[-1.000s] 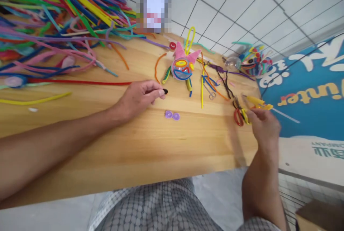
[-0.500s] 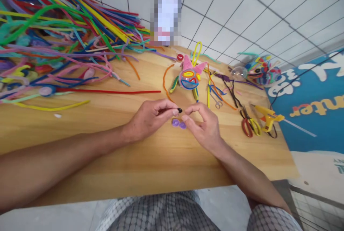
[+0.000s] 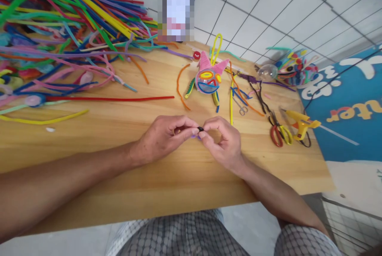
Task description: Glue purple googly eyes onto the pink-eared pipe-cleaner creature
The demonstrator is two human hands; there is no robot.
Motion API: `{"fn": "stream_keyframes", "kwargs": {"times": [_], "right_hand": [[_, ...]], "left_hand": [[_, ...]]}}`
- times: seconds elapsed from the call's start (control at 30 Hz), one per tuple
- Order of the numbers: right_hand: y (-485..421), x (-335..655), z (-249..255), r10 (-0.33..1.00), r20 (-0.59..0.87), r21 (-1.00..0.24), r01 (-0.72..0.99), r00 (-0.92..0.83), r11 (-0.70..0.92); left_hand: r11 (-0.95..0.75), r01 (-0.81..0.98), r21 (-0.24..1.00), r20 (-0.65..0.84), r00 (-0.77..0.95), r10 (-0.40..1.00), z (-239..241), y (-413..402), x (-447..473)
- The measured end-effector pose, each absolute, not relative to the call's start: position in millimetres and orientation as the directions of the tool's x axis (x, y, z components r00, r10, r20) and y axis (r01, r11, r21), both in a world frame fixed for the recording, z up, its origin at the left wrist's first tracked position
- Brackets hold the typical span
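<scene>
Basically, L hand (image 3: 158,136) has thumb + index shut in a tight pinch on a small shiny black piece (image 3: 200,128); R hand (image 3: 225,141) pinches its other side, tips nearly meeting. Small purple pieces (image 3: 193,136), mostly hidden, show by the fingertips, btwn hands, on the pale wooden tabletop (image 3: 179,180).

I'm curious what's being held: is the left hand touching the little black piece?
Touching: the head view shows the left hand pinching the black piece, no gap.
</scene>
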State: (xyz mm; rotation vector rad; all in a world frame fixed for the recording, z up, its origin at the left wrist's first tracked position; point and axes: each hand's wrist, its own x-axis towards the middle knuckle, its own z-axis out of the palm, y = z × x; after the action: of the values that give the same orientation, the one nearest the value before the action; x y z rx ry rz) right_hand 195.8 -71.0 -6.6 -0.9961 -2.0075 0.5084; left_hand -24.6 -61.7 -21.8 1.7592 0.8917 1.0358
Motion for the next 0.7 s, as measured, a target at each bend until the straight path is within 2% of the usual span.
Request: {"fn": "stream_keyframes", "kwargs": {"times": [0.2, 0.7], "right_hand": [[-72.0, 194.6, -11.0, 0.775, 0.538, -0.649, 0.424, -0.332, 0.632], [-72.1, 196.0, -11.8, 0.772, 0.537, -0.634, 0.441, -0.34, 0.635]], "left_hand": [[-0.369, 0.148, 0.918, 0.289, 0.389, 0.875, -20.7, -63.3, -24.6], [-0.415, 0.159, 0.896, 0.323, 0.407, 0.854, -23.4, -63.1, -24.9]]}}
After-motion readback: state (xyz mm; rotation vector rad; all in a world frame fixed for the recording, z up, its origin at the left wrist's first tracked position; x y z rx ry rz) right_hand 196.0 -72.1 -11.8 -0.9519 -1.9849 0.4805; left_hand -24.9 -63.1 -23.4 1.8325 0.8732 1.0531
